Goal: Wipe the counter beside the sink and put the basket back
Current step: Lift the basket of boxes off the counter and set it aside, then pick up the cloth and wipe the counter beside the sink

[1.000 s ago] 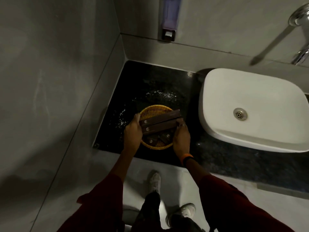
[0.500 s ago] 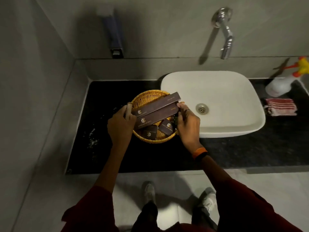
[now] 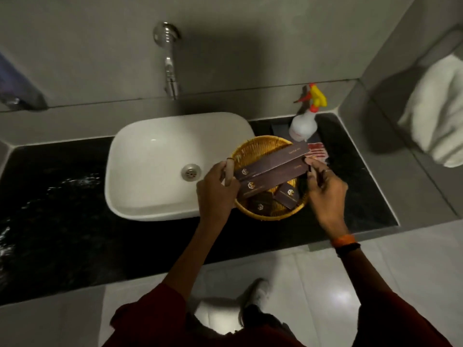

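Both hands are on the round woven wicker basket [image 3: 260, 149] now: the left hand [image 3: 217, 194] is clamped over its near-left rim, fingers curled tight, and the right hand [image 3: 325, 191] pinches the right rim, thumb on top. The basket sits over the right edge of the white rounded-rectangular ceramic sink [image 3: 155, 166] and the black speckled stone counter [image 3: 363, 196] on that side; whether it rests on the stone or hangs just above it I cannot tell. Two long dark brown boxes [image 3: 273, 166] lie slanted across its top, and small dark brown boxes [image 3: 288, 194] sit down inside. Just behind the basket stands a white plastic spray bottle with a yellow and red trigger [image 3: 304, 121], and a red-and-white striped cloth [image 3: 318, 151] peeks out beside the right rim. Left of the sink, the counter glistens with wet streaks [image 3: 62, 184]. A chrome wall tap [image 3: 170, 71] hangs over the basin. An orange wristband [image 3: 343, 240] circles the right wrist, and dark red sleeves [image 3: 150, 319] cover both arms.
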`<state>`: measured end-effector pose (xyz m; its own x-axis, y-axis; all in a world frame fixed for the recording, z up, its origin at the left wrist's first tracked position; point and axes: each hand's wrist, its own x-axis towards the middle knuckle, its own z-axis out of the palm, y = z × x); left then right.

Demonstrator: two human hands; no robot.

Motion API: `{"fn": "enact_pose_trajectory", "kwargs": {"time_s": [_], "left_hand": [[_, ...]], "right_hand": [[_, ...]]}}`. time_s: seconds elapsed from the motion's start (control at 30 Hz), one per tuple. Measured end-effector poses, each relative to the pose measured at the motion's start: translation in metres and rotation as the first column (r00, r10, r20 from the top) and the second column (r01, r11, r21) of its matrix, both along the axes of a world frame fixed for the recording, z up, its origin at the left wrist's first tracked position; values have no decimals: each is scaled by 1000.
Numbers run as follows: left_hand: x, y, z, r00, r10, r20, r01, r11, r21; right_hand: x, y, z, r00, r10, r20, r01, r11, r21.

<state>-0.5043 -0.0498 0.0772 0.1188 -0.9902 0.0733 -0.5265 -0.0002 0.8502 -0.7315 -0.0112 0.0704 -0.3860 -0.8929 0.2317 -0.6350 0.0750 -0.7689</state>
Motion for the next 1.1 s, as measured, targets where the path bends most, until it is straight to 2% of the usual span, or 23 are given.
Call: {"fn": "enact_pose_trajectory", "kwargs": {"time_s": [0.17, 0.3, 0.4, 0.67, 0.73, 0.83, 0.9, 1.0, 1.1], "left_hand": [[-95, 16, -24, 997, -79, -17, 80, 995, 58], [-138, 25, -62, 998, -54, -35, 59, 979, 193], [-153, 28, -90, 1000, -18, 8, 15, 967, 256], [-172, 30, -125, 1000, 28, 2, -26, 932, 362], [-179, 30, -125, 998, 20, 59, -40, 927, 374], [-195, 25, -118, 977, -21, 213, -32, 970, 240], [-208, 5, -115, 979, -37, 202, 5, 988, 153], [-231, -58, -115, 988, -112, 104, 94, 981, 171], [-249, -129, -128, 973, -186, 135, 151, 960, 236]], "right_hand": [[-97, 20, -24, 999, -19, 39, 16, 998, 55], [-139, 25, -69, 990, -6, 141, -12, 992, 129], [-154, 21, -103, 993, 19, 119, -47, 970, 239], [-167, 13, -146, 965, -3, 261, -74, 956, 285], [-170, 10, -147, 959, -35, 282, -55, 950, 307], [-178, -7, -139, 959, -126, 256, 42, 949, 311], [-186, -35, -131, 960, -175, 220, 103, 947, 303], [-196, -94, -125, 989, -100, 109, 62, 949, 310], [-200, -147, -130, 999, -3, 46, -16, 917, 398]]}}
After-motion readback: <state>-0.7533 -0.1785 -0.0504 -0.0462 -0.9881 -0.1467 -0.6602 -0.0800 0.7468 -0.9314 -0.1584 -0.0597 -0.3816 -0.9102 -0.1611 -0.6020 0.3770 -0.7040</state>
